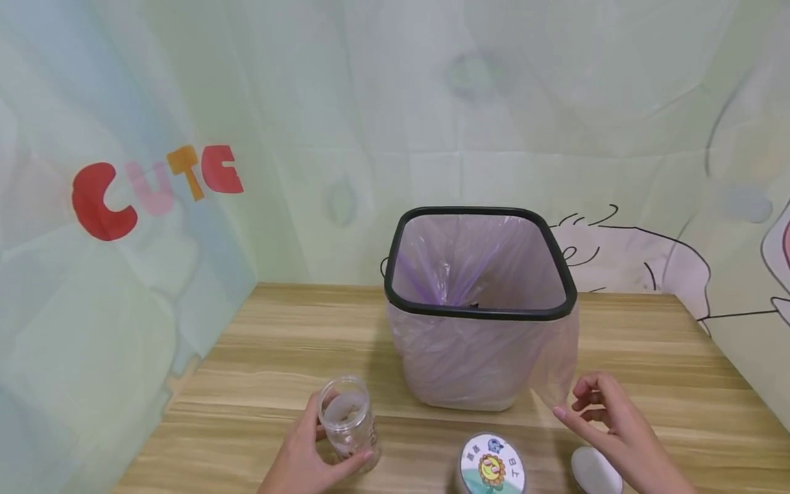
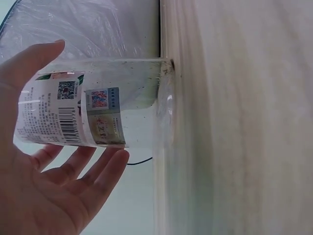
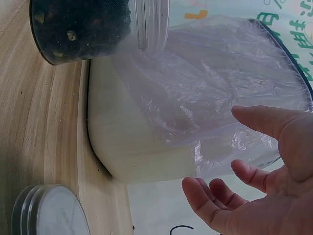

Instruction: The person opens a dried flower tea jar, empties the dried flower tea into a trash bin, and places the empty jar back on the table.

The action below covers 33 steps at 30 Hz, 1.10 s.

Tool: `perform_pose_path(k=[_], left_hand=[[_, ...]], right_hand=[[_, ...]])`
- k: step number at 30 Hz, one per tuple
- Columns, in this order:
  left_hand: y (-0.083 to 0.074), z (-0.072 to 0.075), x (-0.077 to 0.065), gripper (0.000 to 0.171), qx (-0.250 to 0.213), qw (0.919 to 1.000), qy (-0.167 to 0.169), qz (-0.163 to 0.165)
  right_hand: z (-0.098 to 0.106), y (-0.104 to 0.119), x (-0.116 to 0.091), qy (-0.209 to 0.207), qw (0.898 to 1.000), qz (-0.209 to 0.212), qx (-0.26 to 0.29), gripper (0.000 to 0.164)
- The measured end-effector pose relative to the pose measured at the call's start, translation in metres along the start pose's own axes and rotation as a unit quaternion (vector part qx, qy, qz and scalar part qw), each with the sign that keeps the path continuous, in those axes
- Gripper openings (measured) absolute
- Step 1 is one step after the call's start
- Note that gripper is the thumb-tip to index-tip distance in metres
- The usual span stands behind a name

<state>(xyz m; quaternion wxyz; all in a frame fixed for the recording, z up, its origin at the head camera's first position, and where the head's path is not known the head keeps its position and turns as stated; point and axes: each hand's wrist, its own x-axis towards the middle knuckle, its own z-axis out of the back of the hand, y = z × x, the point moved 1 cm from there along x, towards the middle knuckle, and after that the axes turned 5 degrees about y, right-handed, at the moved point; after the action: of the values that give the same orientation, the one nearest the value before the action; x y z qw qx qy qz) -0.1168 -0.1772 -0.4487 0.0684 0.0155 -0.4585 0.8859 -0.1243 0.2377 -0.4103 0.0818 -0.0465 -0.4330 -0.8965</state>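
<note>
My left hand (image 1: 321, 442) grips a clear plastic jar (image 1: 352, 429) without a lid, its fingers and thumb round the sides. In the left wrist view the jar (image 2: 137, 107) shows a printed label with a barcode, a few dark specks inside, and its base at the tabletop. My right hand (image 1: 611, 418) is beside the loose lower corner of a translucent plastic bag (image 1: 555, 370). In the right wrist view its thumb and fingers stand apart with nothing between them. The bag lines a bin (image 1: 457, 401) and hangs over its outside, under a black rim (image 1: 481, 313).
A second jar with a sunflower-printed top (image 1: 492, 466) stands near the front; the right wrist view shows dark contents in this jar (image 3: 83, 29). A round white lid (image 1: 596, 470) lies under my right wrist. Printed cloth walls (image 1: 321, 137) border the wooden table (image 1: 247, 384).
</note>
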Motion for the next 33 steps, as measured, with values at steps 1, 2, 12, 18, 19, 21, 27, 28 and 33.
perform_pose_path(k=[1,2,12,18,19,21,27,28,33], left_hand=[[0.001,0.000,-0.001,0.097,0.001,1.0000,0.001,0.001],[0.002,0.000,-0.001,0.098,-0.001,1.0000,0.002,0.002],[0.011,0.005,-0.007,0.088,-0.038,0.9992,0.001,0.013],[0.012,0.012,-0.014,0.079,-0.032,0.9990,-0.009,0.029],[0.013,0.013,-0.015,0.075,-0.029,0.9990,-0.010,0.033],[0.014,0.014,-0.018,0.067,-0.025,0.9988,-0.006,0.041],[0.018,0.018,-0.025,0.048,-0.029,0.9983,0.020,0.046],[0.018,0.019,-0.025,0.046,-0.028,0.9983,0.028,0.042],[0.023,0.025,-0.026,0.037,-0.051,0.9925,0.111,0.005]], right_hand=[[0.000,0.000,0.000,0.000,1.000,-0.002,0.000,0.037],[0.000,0.000,0.000,0.000,1.000,0.001,-0.001,0.037],[-0.001,-0.002,-0.001,-0.010,1.000,0.021,0.003,0.034],[-0.001,-0.002,-0.001,0.009,1.000,0.005,0.009,0.036],[0.000,-0.002,-0.001,0.014,1.000,-0.001,0.009,0.037],[0.000,-0.003,-0.001,0.021,1.000,-0.011,0.009,0.038],[0.000,-0.004,-0.002,0.024,1.000,-0.015,0.006,0.038],[-0.001,-0.004,-0.002,0.021,1.000,-0.010,0.006,0.037],[-0.002,-0.005,-0.003,0.009,1.000,0.016,0.010,0.033]])
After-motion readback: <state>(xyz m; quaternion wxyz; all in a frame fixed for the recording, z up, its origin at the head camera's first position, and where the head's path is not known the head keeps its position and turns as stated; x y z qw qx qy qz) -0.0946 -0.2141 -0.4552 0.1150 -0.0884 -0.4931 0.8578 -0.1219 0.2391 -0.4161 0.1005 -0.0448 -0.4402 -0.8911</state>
